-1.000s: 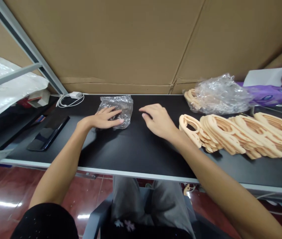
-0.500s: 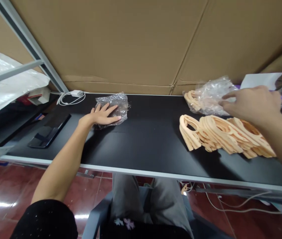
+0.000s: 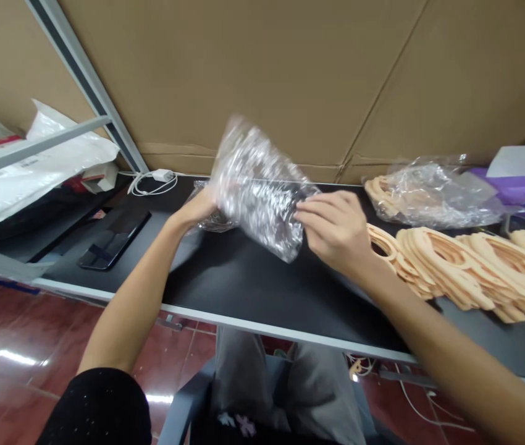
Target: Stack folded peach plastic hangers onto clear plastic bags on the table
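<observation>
Head view: clear plastic bag (image 3: 257,188), contents blurred, held up above the black table (image 3: 262,296) between both hands. Left hand (image 3: 197,207) closed on its near end, fingers hidden behind the plastic. Right hand (image 3: 336,232) in a narrow grip on the other end. Step in hand: two-handed bag handling. Next move calls for a secure hold on both ends. Peach cut-out pieces (image 3: 448,272) lie well right.

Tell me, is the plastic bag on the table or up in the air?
In the air: the left hand and right hand hold the bag above the table.
</observation>
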`<state>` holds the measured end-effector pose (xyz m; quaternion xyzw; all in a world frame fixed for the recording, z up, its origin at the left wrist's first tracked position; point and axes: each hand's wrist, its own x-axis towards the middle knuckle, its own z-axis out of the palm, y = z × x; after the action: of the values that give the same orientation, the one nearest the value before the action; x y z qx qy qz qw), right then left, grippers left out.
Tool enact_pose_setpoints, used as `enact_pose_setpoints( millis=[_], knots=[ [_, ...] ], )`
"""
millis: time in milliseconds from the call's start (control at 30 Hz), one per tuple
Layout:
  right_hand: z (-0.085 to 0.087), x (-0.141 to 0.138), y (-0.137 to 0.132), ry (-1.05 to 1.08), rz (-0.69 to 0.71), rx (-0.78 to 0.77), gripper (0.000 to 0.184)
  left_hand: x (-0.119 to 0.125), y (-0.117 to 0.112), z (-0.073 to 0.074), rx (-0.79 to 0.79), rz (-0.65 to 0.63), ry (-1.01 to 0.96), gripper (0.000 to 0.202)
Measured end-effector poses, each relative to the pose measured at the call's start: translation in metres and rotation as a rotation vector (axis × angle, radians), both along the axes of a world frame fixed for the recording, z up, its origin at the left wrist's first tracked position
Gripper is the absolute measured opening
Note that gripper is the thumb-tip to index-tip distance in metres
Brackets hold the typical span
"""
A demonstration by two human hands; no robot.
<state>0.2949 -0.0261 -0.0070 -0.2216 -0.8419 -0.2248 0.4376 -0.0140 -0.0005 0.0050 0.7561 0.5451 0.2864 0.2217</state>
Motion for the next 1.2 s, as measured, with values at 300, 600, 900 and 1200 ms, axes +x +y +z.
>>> enact_pose_setpoints(
  millis=[300,600,900,1200],
  knots=[
    [-0.022,-0.007,-0.01,0.0,0.027,-0.092,0.025,0.011,-0.002,0.01,-0.081,-0.192,-0.448,0.097],
    [-0.022,0.01,0.0,0.203,0.008,-0.081,0.029,0.011,-0.006,0.013,-0.176,-0.034,-0.637,0.07],
    [-0.019,0.004,0.0,0.577,-0.027,-0.459,0.02,0.018,-0.012,0.012,-0.231,0.141,-0.788,0.018],
    [0.005,-0.004,-0.008,1.164,0.341,-1.498,0.05,0.027,-0.014,0.014,-0.209,0.144,-0.901,0.017]
  ],
)
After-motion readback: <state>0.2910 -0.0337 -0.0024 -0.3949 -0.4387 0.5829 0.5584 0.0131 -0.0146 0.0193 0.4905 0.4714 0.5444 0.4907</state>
